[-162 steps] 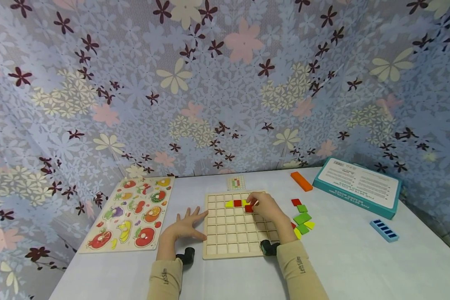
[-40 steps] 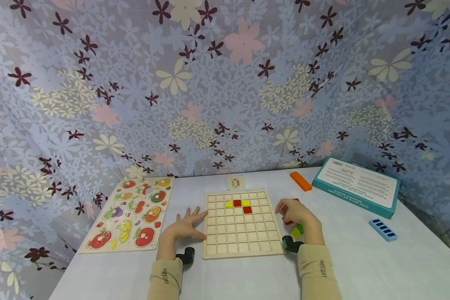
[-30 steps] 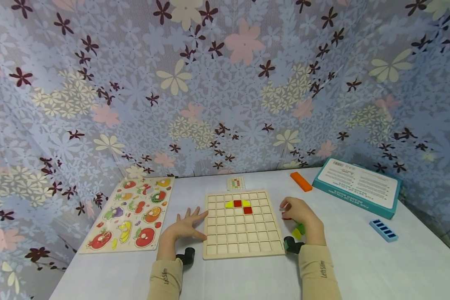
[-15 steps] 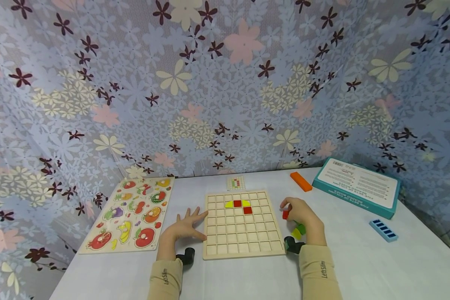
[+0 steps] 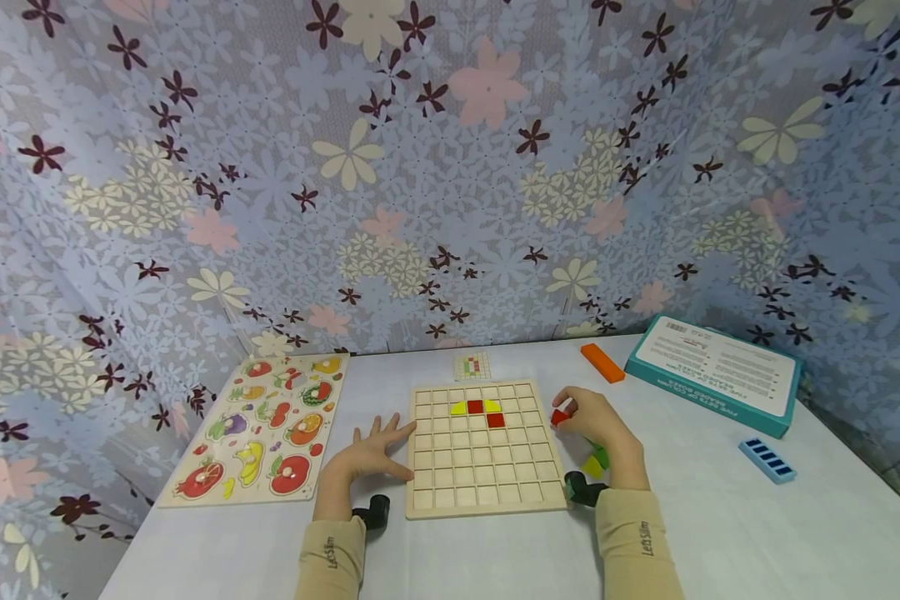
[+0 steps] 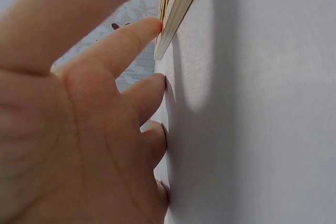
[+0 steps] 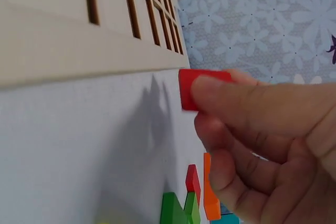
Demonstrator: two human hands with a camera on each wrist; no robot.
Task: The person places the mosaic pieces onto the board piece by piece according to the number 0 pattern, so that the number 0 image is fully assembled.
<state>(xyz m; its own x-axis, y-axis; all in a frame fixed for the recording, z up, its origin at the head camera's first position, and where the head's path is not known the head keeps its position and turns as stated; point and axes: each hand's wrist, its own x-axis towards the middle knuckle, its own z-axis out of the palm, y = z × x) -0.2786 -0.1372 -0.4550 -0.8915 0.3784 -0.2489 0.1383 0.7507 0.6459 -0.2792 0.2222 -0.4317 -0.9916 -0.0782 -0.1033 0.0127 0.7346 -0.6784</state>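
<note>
The right hand [image 5: 596,423] is now pinching a small red square tile [image 5: 560,416], lifted from the loose pile, carrying it toward the wooden grid board's [image 5: 482,492] 3 o'clock edge; the left hand [image 5: 371,454] is resting flat, fingers spread, at 9 o'clock

A white table [image 5: 705,533] carries everything here. Near its middle lies a wooden grid board [image 5: 480,479], and just behind that a small pattern card [image 5: 472,366]. To the left sits a fruit puzzle board [image 5: 266,427], flat on the surface. To the right of the grid board a few loose tiles [image 5: 598,459] — green and yellow — lie close together. Farther back on the right lies an orange block [image 5: 602,362], with a teal box [image 5: 715,372] beside it, and a blue slotted piece [image 5: 767,460] rests apart near the right edge. The left hand [image 5: 367,454] lies flat on the table, fingers spread — one fingertip touches the grid board's edge.
</note>
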